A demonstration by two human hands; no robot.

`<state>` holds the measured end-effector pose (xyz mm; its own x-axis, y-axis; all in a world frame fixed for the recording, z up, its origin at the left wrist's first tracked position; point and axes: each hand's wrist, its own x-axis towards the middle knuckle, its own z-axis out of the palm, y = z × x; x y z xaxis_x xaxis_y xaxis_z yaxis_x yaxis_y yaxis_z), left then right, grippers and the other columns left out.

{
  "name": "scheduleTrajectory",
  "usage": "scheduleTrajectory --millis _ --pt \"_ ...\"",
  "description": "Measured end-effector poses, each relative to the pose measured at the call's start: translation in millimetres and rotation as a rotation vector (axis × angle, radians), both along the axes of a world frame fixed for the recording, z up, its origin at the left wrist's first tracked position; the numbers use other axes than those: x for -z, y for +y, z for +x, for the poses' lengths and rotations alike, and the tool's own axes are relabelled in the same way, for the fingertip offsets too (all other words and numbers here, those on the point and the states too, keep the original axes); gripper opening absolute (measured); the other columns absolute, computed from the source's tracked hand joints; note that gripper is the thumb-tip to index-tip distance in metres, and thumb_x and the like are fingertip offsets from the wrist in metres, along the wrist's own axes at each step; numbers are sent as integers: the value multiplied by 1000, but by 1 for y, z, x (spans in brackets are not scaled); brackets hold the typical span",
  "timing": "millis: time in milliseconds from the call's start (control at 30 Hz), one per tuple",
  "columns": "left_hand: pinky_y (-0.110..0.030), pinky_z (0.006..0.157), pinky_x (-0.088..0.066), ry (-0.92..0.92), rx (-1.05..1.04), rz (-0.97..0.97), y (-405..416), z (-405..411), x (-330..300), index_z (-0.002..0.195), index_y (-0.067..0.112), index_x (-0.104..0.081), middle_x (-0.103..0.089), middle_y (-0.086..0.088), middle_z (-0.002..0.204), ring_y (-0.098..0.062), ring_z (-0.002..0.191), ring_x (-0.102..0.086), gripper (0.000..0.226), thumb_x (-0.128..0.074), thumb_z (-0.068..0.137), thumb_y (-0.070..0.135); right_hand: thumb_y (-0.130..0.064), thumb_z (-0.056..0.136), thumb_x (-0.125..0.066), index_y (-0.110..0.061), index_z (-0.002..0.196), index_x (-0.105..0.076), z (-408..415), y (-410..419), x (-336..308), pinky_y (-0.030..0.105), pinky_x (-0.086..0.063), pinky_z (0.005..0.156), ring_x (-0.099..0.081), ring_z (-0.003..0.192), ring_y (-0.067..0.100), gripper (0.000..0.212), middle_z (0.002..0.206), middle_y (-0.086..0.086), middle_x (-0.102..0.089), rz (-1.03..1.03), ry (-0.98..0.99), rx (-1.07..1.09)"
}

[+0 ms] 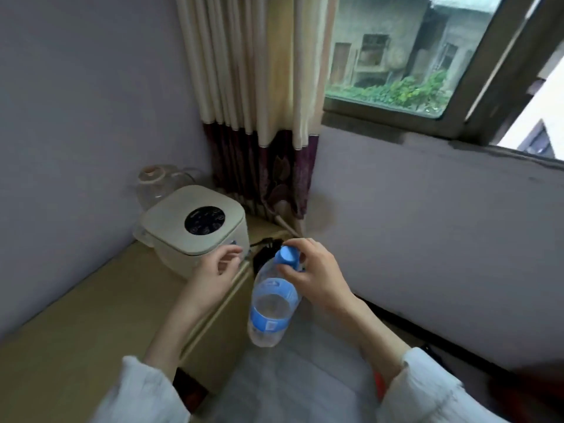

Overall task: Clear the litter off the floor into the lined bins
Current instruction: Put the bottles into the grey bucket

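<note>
The right hand (317,276) holds a clear plastic bottle (270,309) by its blue cap (287,254), grip clamped there, so it hangs in the air beside the worktop (91,315). The left hand (213,276) hovers nearby, fingers apart and empty. No bin shows, so next comes carrying it to one.

I am holding the bottle (270,303) by its cap (286,255) in my right hand (314,274), just right of the cooker (195,227). My left hand (213,276) is hovering before the cooker, which is sitting on the cabinet (91,325). A jug (155,184) is standing behind the cooker, a curtain (259,117) hanging behind and right of it.
</note>
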<state>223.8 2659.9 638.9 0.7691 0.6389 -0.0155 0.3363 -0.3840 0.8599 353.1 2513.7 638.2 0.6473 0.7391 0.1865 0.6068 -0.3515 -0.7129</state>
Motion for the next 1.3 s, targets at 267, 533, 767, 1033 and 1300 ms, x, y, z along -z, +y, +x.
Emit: scheduleTrajectory --millis 267,533,767,1033,1300 --pt "-17 83 -48 79 357 80 -148 112 21 108 20 -63 -68 2 99 -5 89 -62 19 -54 92 14 -27 77 -72 -18 105 -62 74 -202 17 21 -38 78 -52 88 11 31 99 -5 -61 -62 54 417" --pt "1 69 -38 221 636 46 -249 212 69 106 22 -63 -67 5 97 0 78 -60 17 -54 92 17 -23 81 -69 -18 112 -61 129 -331 55 29 -44 87 -56 95 17 33 107 -1 -62 -113 191 743" --pt "-13 76 -39 354 751 -1 -295 298 130 105 29 -62 -65 12 96 -3 89 -60 17 -52 93 21 -20 84 -64 -20 114 -59 192 -388 119 28 -41 86 -54 101 15 31 114 -4 -60 -239 301 868" --pt "-14 81 -37 637 884 1 -355 354 243 118 19 -60 -64 6 112 -8 93 -55 26 -49 94 18 -23 87 -61 -22 124 -55 248 -417 246 39 -39 101 -48 120 18 37 128 -6 -55 -370 455 798" --pt "-28 91 -45 776 766 -87 -402 359 385 115 17 -61 -68 -1 105 -19 99 -63 25 -52 92 14 -22 86 -61 -18 126 -55 293 -440 394 37 -40 99 -49 120 22 40 130 -1 -57 -419 513 641"
